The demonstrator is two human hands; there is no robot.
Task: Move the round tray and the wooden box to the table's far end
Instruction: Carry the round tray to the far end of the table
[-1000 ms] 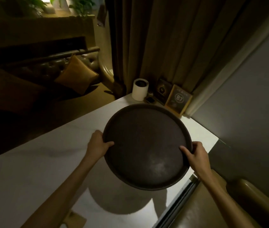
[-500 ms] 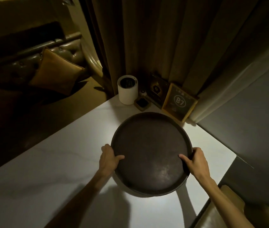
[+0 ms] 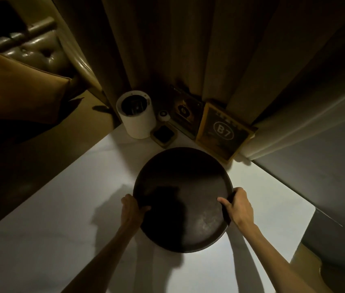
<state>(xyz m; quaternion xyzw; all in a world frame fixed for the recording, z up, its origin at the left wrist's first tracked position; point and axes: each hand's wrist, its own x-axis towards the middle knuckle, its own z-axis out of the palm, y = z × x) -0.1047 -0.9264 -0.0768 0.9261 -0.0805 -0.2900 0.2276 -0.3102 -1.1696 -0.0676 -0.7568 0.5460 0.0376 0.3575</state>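
The round tray (image 3: 186,178) is dark brown with a low rim and nothing on it. It lies over the far part of the white table (image 3: 66,208), its far edge close to the framed sign. My left hand (image 3: 131,210) grips its left rim, thumb inside. My right hand (image 3: 238,206) grips its right rim, thumb on the inner surface. Whether the tray rests flat on the table or hangs just above it is unclear. The wooden box is out of sight.
At the table's far end stand a white cylinder (image 3: 135,115), a small square wooden dish (image 3: 164,134), a dark card stand (image 3: 185,112) and a framed "B7" sign (image 3: 223,132), backed by curtains. A leather sofa with a cushion (image 3: 17,89) lies left. The table's right edge (image 3: 306,210) is near.
The tray has travelled forward toward the table's far end and come down close to the tabletop. Both hands keep their hold on the rim. The items at the far end now appear much nearer.
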